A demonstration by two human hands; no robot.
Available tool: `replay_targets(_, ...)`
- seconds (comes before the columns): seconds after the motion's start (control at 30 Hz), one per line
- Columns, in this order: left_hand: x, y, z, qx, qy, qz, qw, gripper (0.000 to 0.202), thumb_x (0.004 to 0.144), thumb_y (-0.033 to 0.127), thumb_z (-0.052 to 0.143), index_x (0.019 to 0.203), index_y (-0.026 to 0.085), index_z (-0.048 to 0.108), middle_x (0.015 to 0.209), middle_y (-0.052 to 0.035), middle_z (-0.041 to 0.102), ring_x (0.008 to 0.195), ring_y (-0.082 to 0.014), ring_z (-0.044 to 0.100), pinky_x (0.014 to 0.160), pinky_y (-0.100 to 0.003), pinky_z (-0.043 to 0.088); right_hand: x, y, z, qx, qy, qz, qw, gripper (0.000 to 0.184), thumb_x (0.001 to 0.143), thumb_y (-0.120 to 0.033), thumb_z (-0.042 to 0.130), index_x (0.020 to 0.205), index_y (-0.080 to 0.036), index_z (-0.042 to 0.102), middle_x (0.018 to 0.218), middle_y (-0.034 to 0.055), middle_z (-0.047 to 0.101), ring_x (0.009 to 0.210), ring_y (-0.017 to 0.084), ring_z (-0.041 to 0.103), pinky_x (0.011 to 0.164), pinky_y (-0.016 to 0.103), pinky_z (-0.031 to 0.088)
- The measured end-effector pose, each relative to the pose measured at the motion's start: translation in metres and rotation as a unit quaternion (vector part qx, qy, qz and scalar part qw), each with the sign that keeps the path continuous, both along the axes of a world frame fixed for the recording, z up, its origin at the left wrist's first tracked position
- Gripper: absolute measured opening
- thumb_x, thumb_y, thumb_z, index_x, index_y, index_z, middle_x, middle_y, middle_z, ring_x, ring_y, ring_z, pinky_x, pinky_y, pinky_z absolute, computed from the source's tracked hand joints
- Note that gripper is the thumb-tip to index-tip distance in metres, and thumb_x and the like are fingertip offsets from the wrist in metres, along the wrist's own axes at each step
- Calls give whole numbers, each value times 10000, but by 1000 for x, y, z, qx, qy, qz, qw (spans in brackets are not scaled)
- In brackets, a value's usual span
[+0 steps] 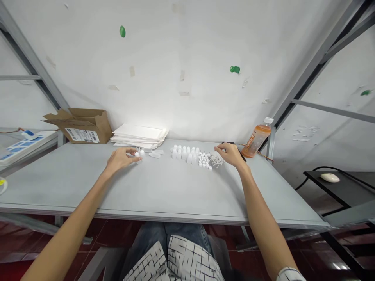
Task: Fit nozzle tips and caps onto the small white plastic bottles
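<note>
At the left of the grey table, my left hand (120, 159) is closed, thumb and fingertips round a small white bottle (137, 155). Another white bottle and a few translucent white pieces (154, 155) are just right of it. Over on the right, my right hand (231, 153) has its thumb and fingertips drawn together beside a pile of thin white loops (216, 159); whatever is between them is too small to make out. Left of that pile are several small white caps (204, 160). Rows of small white bottles (184, 152) stand upright in the middle.
An open cardboard box (84, 127) and a stack of white sheets (137, 135) are along the back left. At the back right, a bottle of orange drink (257, 138) leans by the frame, near a dark flat object partly behind my right hand. A power strip (26, 146) is at far left.
</note>
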State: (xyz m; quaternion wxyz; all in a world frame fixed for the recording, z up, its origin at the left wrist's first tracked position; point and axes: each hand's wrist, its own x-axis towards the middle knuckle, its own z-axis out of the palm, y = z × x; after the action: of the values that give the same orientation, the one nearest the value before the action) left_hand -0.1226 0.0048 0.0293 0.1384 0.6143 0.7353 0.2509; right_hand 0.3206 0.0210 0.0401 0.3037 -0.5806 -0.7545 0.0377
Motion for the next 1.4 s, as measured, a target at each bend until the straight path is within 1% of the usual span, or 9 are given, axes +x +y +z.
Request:
replay_targets(0.2,-1,-7,9,2,45,38,998,369,686,531,703,874,216,732,882,-73,751,919,-300,665,711,-326,436,1,0,0,2,2,3,1000,318,892,-364,506,705,-187,693,794,49,717,738,184,595,672,288,378)
replay_targets(0.33,7,-19,35,144,51,89,984,352,746,530,685,879,204,708,753,-8,702,808,-227,639,688,-282,435,1,1,0,7,-4,-4,1000,329,899,-366,501,696,-191,691,799,54,719,750,191,607,682,294,394)
replay_targets(0.4,22,-23,47,237,38,65,968,335,802,491,646,962,204,712,768,5,679,763,-184,615,703,-274,448,-3,0,1,21,15,-11,1000,323,901,-370,506,703,-195,692,820,60,728,788,203,627,708,300,417)
replay_targets(0.5,60,-20,53,304,-16,-82,949,378,879,426,564,1145,189,691,925,-27,666,705,-136,567,669,-257,471,-15,-4,3,42,95,-5,995,327,905,-422,521,751,-196,700,864,73,742,838,215,654,733,310,464)
replay_targets(0.63,124,-4,39,291,-77,-298,906,451,920,438,525,1274,173,619,971,-60,639,807,-160,596,675,-261,518,-38,-13,6,14,258,71,963,452,888,-590,539,772,-178,687,800,82,715,762,205,669,618,292,522)
replay_targets(0.73,161,10,22,287,-109,-358,882,480,866,455,639,1259,184,594,915,-39,647,789,-154,604,628,-248,514,-54,-19,7,-29,346,117,930,523,845,-669,575,752,-162,666,737,67,674,627,170,650,502,261,500)
replay_targets(0.93,178,11,-4,304,-113,-377,868,259,862,432,681,929,182,676,887,-46,688,736,-144,594,578,-248,460,-72,-28,5,-131,382,156,902,584,798,-726,597,682,-154,622,636,23,592,466,119,593,378,217,394)
replay_targets(1.13,170,2,-19,341,-76,-359,866,212,893,381,662,978,207,750,950,-55,703,618,-104,533,575,-258,441,-79,-32,-1,-159,334,164,915,550,815,-693,612,647,-174,542,613,1,596,434,99,576,380,196,345)
replay_targets(1.4,177,-1,-22,407,-48,-348,843,188,930,322,613,1031,227,741,973,-73,692,849,-160,633,647,-261,493,-79,-26,-8,-176,320,165,916,587,865,-709,525,616,-178,527,552,-3,581,406,86,538,397,205,346)
